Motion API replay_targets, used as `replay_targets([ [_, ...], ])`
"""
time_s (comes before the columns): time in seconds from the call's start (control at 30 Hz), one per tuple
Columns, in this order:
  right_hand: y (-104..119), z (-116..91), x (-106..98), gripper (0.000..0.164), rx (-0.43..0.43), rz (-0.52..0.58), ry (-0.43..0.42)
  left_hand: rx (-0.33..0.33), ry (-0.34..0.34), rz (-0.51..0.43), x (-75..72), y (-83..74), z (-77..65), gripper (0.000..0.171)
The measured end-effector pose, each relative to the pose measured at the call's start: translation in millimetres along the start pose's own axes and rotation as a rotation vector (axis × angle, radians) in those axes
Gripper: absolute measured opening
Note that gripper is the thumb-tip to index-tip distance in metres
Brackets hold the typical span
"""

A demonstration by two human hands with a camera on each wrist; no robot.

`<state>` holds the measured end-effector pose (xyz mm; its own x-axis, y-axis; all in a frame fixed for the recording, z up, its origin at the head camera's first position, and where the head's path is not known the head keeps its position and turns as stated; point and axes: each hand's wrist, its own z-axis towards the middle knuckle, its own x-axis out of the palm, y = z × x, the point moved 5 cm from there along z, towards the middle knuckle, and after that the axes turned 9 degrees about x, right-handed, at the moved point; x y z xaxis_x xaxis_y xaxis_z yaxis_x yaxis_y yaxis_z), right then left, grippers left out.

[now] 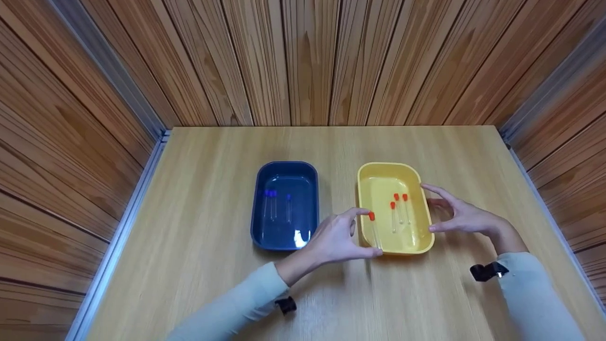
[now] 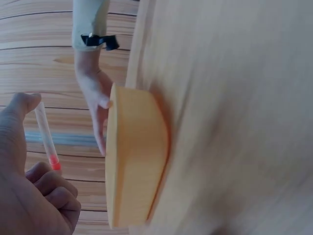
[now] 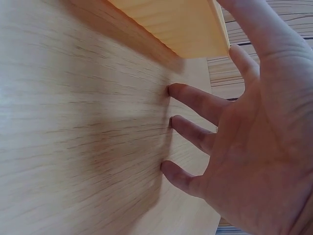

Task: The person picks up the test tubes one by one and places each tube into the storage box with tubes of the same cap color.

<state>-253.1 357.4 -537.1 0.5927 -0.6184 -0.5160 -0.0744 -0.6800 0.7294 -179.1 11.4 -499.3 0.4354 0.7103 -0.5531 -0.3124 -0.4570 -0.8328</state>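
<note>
My left hand (image 1: 334, 239) pinches a small clear tube with a red cap (image 1: 372, 217) lengthwise between thumb and index finger, over the near left corner of a yellow tray (image 1: 378, 185). In the left wrist view the tube (image 2: 45, 129) spans from the thumb to the curled fingers, its red end lower. Several fingers of my right hand (image 1: 466, 218) are spread. Its thumb and index finger touch the tray's right rim, while other fingertips rest on the table in the right wrist view. Inside the yellow tray lie three red-capped tubes (image 1: 393, 217).
Left of the yellow tray stands a dark blue tray (image 1: 284, 237) holding three blue-capped tubes (image 1: 289, 208). Both sit on a wooden table (image 1: 213, 199). Wood-panelled walls (image 1: 307, 61) with metal edge strips enclose it at the back and sides.
</note>
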Motion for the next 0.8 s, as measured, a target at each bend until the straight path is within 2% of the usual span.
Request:
replay_targets([
  [0.3, 1, -1, 2, 0.118, -0.002, -0.002, -0.004, 0.006, 0.019, -0.015, -5.9, -10.4, 25.8, 0.085],
  [0.57, 1, 1, 3, 0.117, 0.006, 0.011, 0.005, 0.007, 0.009, -0.021, -8.3, -18.1, 45.0, 0.085],
  [0.8, 1, 1, 1, 0.114, 0.005, 0.007, 0.004, -0.036, 0.018, -0.042, -4.1, -22.8, 60.2, 0.086],
])
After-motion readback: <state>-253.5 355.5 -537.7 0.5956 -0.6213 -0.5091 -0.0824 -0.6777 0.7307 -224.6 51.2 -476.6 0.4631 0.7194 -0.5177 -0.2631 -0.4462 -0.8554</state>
